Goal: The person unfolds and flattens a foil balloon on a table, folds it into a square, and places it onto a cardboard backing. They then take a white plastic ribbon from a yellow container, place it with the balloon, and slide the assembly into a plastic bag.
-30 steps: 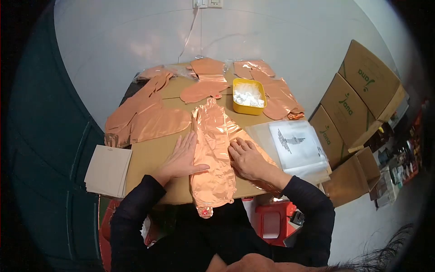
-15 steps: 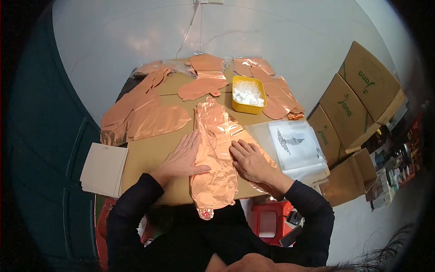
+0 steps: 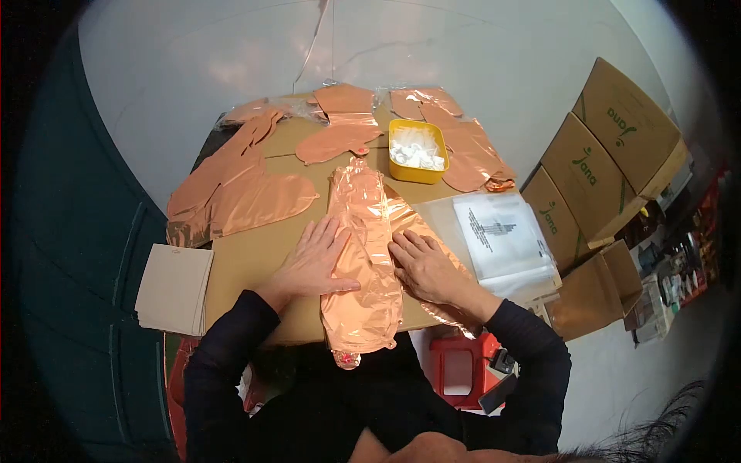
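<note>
A crinkled, deflated rose-gold foil balloon (image 3: 364, 312) lies folded lengthwise in front of me, its lower end hanging over the table's near edge. A red mark shows on the small tab at that end. My left hand (image 3: 311, 258) rests flat along the balloon's left side, fingers stretched out and the thumb across the foil. On the right, my right hand (image 3: 426, 268) presses down with spread fingers where a slanting flap of foil sticks out. Neither hand grasps anything.
More flat foil balloons (image 3: 262, 202) lie left, at the back and right on the cardboard-covered table (image 3: 247, 266). A yellow tub (image 3: 417, 173) holds white items. Clear plastic bags (image 3: 505, 239) lie right, pale cards (image 3: 174, 282) left. Cardboard boxes (image 3: 590, 174) stand beside the table; a red stool (image 3: 463, 370) is below.
The view has shifted slightly. Both hands stay in nearly the same place on the foil balloon, and nothing has been picked up or let go.
</note>
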Demonstrator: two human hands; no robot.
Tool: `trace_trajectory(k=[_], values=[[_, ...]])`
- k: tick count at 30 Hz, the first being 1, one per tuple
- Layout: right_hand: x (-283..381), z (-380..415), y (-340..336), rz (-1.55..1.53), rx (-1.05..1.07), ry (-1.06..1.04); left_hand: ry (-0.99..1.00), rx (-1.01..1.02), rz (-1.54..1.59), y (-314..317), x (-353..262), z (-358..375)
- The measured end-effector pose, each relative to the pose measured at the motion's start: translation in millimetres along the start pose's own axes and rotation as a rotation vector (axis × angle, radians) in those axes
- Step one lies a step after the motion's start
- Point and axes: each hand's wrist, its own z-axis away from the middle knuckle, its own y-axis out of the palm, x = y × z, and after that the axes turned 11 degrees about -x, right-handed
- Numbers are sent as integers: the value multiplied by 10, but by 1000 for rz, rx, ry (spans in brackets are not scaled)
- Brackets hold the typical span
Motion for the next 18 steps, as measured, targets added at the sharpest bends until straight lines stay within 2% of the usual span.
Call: trace_trajectory(k=[2,5,8,11,15,18], values=[[-3,-3,-56,-47,0,7,12,-25,-22,20,-3,8],[104,29,-222,-125,-146,27,15,-28,-34,45,5,19],[433,217,-604,-373,-12,218,13,-27,-39,34,-2,13],[693,628,-666,-991,157,526,14,-26,-31,17,-7,28],[730,1300,-472,-1259,529,1054,9,-26,-11,7,-8,33],[819,1509,-490,-1442,172,1471,-7,-3,-16,-6,-28,16]])
